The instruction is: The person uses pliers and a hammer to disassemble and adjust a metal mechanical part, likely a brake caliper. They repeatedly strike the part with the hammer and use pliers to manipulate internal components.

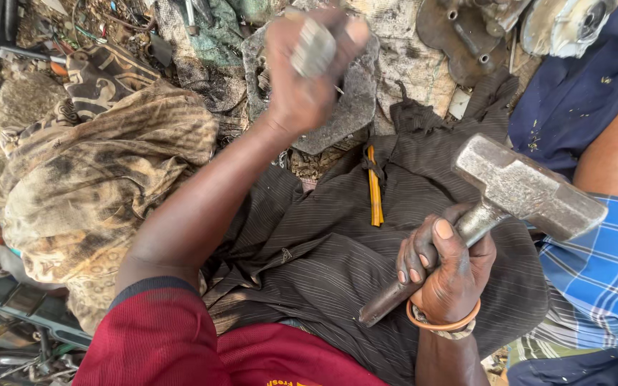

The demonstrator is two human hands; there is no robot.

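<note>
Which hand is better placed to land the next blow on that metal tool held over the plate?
Right. The right hand already grips the hammer with its head raised. The left hand is closed around the chisel-like tool above the grey plate, so it likely only steadies.

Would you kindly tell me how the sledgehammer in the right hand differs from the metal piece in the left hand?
The sledgehammer is far larger than the metal piece. The sledgehammer has a blocky grey head on a metal handle; the metal piece is a short stub, blurred. The right hand grips the sledgehammer low over the dark cloth; the left hand holds the metal piece farther out, over a flat stone slab. Both look like worn grey metal.
</note>
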